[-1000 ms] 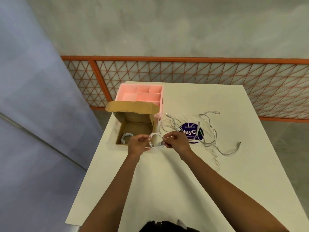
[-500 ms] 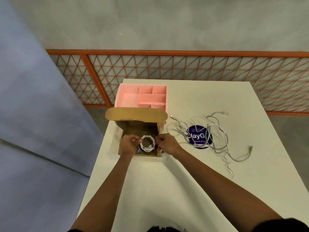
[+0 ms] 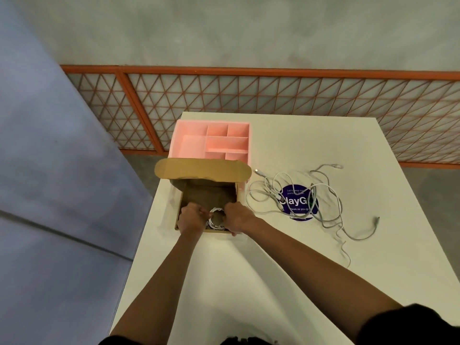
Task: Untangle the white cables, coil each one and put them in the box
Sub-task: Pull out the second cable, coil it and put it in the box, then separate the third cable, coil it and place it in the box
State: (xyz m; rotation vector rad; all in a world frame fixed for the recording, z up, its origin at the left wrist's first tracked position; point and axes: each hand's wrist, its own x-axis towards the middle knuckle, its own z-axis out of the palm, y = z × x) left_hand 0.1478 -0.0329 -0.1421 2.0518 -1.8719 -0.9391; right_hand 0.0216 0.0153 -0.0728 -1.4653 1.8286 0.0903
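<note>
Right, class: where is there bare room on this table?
Bare: near tabletop before the cardboard box, and the far strip right of the pink organiser. Crowded: loose cables over the sticker; the box, with the coiled cable.

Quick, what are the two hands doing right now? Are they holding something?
Left hand: grips the coiled white cable, down in the cardboard box.
Right hand: grips the same coil from the other side.

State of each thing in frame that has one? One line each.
box: open, flap folded back.
coiled cable: wound up, inside the box, held between both hands.
loose cables: tangled, on the table right of the box.
pink tray: open-topped, behind the box, near edge hidden by the flap.
left hand: in the box, gripping the coiled cable.
right hand: in the box, gripping the coiled cable.
</note>
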